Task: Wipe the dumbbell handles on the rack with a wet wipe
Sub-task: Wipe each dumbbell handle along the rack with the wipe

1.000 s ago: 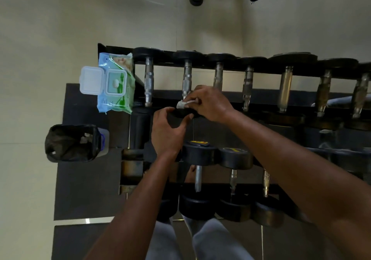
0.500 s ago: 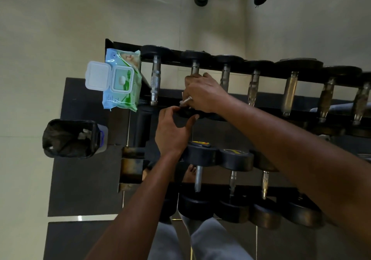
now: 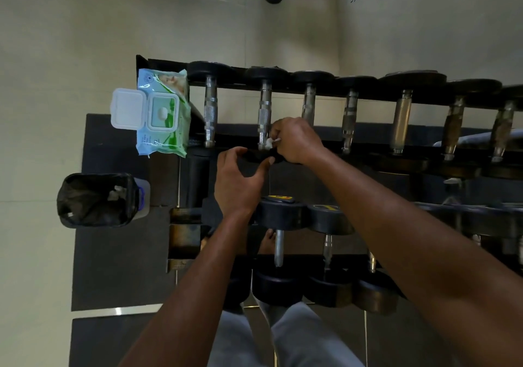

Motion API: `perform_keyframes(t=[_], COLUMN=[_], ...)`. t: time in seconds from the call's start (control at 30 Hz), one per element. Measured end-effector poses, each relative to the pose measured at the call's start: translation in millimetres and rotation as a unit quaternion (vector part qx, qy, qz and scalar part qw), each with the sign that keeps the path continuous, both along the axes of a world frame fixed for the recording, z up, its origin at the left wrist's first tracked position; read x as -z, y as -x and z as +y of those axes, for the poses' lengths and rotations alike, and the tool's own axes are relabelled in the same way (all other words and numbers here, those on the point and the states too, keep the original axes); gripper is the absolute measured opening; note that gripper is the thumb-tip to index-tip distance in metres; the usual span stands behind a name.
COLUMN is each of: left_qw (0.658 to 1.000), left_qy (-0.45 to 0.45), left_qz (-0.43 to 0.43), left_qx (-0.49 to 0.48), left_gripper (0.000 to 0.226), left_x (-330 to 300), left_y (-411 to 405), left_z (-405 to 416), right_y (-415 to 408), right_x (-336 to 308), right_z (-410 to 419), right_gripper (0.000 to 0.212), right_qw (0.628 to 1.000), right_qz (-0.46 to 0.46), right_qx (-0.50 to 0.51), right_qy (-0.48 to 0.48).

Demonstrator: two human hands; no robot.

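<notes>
Bin [image 3: 96, 200] holds crumpled wipes [image 3: 114, 192]

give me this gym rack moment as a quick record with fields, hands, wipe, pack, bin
right hand: pinches the small white wet wipe against the near end of the second knurled steel dumbbell handle from the left on the top row
left hand: fingers and thumb curled around that dumbbell's near black head
wipe pack: green and blue soft pack, white flip lid open, at the left end of the black rack
bin: small bin with a black liner on the floor left of the rack, crumpled white scraps inside
</notes>
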State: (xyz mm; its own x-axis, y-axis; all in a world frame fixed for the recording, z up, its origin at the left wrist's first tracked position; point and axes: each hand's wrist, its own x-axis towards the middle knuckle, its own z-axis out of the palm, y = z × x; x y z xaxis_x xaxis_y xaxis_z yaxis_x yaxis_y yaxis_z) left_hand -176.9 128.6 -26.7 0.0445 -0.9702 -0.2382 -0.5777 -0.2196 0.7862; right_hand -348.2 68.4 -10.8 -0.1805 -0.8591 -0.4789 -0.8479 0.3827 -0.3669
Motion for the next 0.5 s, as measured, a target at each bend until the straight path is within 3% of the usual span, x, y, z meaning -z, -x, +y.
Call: perform_keyframes(t=[0.17, 0.5], left_qw=[1.000, 1.000], left_qy=[-0.002, -0.001], left_qz=[0.003, 0.005], left_qx=[-0.005, -0.002], left_gripper=[0.055, 0.056], left_x=[0, 2], left_y=[1, 0], left_z=[1, -1], right_y=[2, -5], right_x=[6, 23], right_z=[9, 12], right_gripper=[0.011, 0.015], right_qw=[0.992, 0.989], right_qz=[-0.108, -0.077], right_qx=[0.035, 0.023], right_qy=[0.055, 0.126])
